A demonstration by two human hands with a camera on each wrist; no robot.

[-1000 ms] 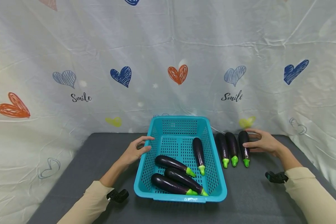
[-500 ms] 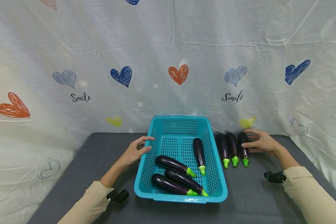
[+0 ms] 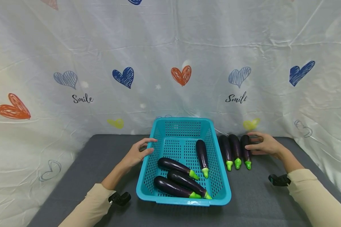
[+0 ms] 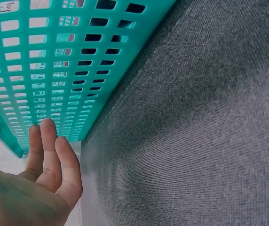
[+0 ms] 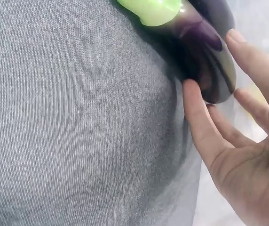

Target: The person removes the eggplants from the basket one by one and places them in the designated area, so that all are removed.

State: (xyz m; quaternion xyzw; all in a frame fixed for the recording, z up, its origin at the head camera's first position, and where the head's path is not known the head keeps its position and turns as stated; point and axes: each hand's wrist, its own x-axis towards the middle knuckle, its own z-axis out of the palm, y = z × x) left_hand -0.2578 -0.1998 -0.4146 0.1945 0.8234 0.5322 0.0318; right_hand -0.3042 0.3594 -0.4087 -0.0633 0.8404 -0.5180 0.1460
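Note:
My right hand (image 3: 264, 145) holds the rightmost eggplant (image 3: 245, 148) of a row of three on the table. Its thumb and fingers lie about the dark blunt end, and the green stem end points towards me. Close on the left lie the middle eggplant (image 3: 235, 146) and the left eggplant (image 3: 225, 148). At the left rim of a turquoise plastic basket (image 3: 142, 181), my left hand (image 3: 134, 154) rests with loosely extended fingers. The left wrist view shows three of its fingers (image 4: 51, 146) outside the slotted wall. Several eggplants (image 3: 201, 154) lie inside the basket.
Dark grey cloth (image 3: 102, 157) covers the table. A white curtain (image 3: 159, 47) with printed hearts hangs behind its back edge. The basket's right wall stands close beside the row of eggplants.
My right hand has shifted slightly left with the rightmost eggplant, narrowing the gap to the middle one. The left hand and the basket stay in place.

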